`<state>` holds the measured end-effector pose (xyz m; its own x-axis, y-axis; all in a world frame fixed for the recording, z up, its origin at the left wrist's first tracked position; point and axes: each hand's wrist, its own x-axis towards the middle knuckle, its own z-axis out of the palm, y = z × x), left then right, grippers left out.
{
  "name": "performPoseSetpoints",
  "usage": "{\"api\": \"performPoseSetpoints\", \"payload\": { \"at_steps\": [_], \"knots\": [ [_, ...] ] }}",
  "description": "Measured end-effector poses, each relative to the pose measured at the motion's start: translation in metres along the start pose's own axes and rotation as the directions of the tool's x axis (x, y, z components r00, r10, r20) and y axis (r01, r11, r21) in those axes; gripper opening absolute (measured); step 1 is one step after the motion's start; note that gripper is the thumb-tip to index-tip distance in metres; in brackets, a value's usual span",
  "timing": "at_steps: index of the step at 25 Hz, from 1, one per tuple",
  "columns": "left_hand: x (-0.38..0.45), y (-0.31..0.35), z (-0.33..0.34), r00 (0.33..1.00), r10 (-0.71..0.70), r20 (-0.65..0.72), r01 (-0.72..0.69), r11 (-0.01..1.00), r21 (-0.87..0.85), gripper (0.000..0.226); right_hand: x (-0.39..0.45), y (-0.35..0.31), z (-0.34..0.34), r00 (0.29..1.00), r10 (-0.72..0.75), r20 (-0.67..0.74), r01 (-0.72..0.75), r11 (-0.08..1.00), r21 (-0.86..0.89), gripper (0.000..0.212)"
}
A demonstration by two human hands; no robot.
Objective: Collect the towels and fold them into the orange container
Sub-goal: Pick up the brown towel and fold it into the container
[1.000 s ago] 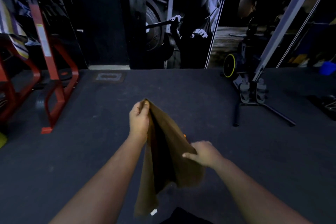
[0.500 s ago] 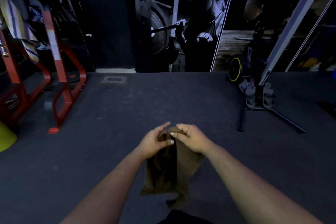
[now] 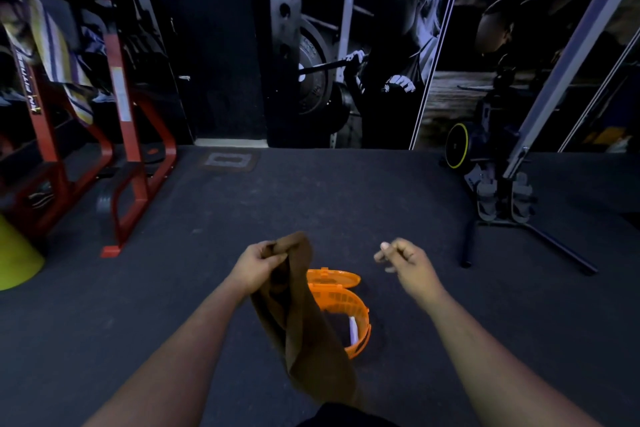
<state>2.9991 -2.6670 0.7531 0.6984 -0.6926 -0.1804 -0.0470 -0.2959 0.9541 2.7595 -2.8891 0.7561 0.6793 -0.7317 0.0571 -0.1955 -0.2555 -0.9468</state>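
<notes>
The left hand [image 3: 258, 262] grips the top of a brown towel [image 3: 301, 315], fingers curled round the bunched cloth, and the towel hangs folded lengthwise toward 6 o'clock, covering the left side of the orange container [image 3: 341, 305]. That container stands on the dark floor [image 3: 346, 204] just below centre, its lid [image 3: 330, 278] tipped open at 12 o'clock and something white inside at its 3 o'clock wall. The right hand [image 3: 403, 258] hovers at the towel's 3 o'clock, apart from it, fingers loosely curled on nothing.

matt brown cloth towel [image 3: 304, 322], glossy orange plastic container [image 3: 349, 305]
</notes>
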Motion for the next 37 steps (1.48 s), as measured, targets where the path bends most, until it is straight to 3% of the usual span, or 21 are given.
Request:
{"api": "performPoseSetpoints", "payload": {
  "at_steps": [2,5,7,8,10,12,14,16,18,21,25,27,31,35,37],
  "knots": [
    [0.001,0.003,0.008,0.996,0.026,0.086,-0.031,0.998,0.062,0.017,0.001,-0.003,0.011,0.994,-0.038,0.106,0.053,0.988,-0.144,0.009],
    [0.0,0.014,0.025,0.971,0.127,0.202,-0.17,0.961,0.216,0.008,0.001,-0.009,0.031,0.955,-0.071,0.289,0.156,0.946,-0.283,0.056],
    [-0.001,0.017,0.035,0.938,0.17,0.302,-0.263,0.915,0.305,0.007,0.006,-0.011,0.039,0.911,-0.142,0.388,0.285,0.896,-0.341,0.072],
    [-0.001,0.019,0.036,0.921,0.169,0.351,-0.3,0.883,0.362,0.01,0.009,-0.011,0.041,0.886,-0.164,0.434,0.341,0.865,-0.369,0.07],
    [0.0,0.022,0.035,0.907,0.153,0.393,-0.333,0.832,0.444,0.026,0.015,-0.007,0.042,0.839,-0.164,0.518,0.414,0.81,-0.415,0.043],
    [0.001,0.019,0.029,0.933,0.162,0.322,-0.291,0.865,0.409,0.032,0.013,-0.001,0.039,0.845,-0.125,0.52,0.394,0.803,-0.447,0.012],
    [0.002,0.012,0.02,0.967,0.172,0.19,-0.224,0.929,0.296,0.027,0.007,0.012,0.031,0.877,-0.075,0.474,0.31,0.842,-0.441,0.023],
    [0.005,0.003,0.009,0.988,0.151,0.012,-0.151,0.971,0.184,0.026,0.003,0.023,0.023,0.93,-0.049,0.365,0.169,0.937,-0.306,0.026],
    [0.003,0.0,0.004,0.994,0.102,-0.035,-0.098,0.99,0.103,0.021,0.0,0.022,0.019,0.961,0.011,0.276,0.007,0.998,-0.065,0.022],
    [-0.001,-0.001,0.011,0.999,0.01,0.034,-0.011,0.999,0.035,0.017,0.002,0.005,0.026,0.974,0.044,0.223,-0.082,0.983,0.165,0.017],
    [0.011,-0.005,0.024,0.987,-0.012,-0.161,-0.008,0.993,-0.119,0.02,0.004,-0.018,0.035,0.981,0.101,0.165,-0.165,0.884,0.438,0.008],
    [0.013,-0.004,0.025,0.982,-0.071,-0.174,0.031,0.975,-0.221,0.017,0.002,-0.021,0.033,0.975,0.121,0.186,-0.199,0.851,0.486,0.02],
    [0.006,0.006,0.035,0.991,-0.025,-0.129,-0.027,0.923,-0.384,0.022,-0.001,-0.028,0.032,0.941,0.133,0.312,-0.288,0.802,0.524,0.023],
    [0.006,0.016,0.049,0.988,0.016,-0.154,-0.091,0.867,-0.49,0.021,0.005,-0.035,0.04,0.957,0.099,0.274,-0.236,0.817,0.526,0.022],
    [0.007,0.016,0.051,0.992,0.048,-0.114,-0.098,0.867,-0.488,0.023,0.008,-0.035,0.04,0.941,0.084,0.327,-0.243,0.84,0.485,0.027]
  ]
}}
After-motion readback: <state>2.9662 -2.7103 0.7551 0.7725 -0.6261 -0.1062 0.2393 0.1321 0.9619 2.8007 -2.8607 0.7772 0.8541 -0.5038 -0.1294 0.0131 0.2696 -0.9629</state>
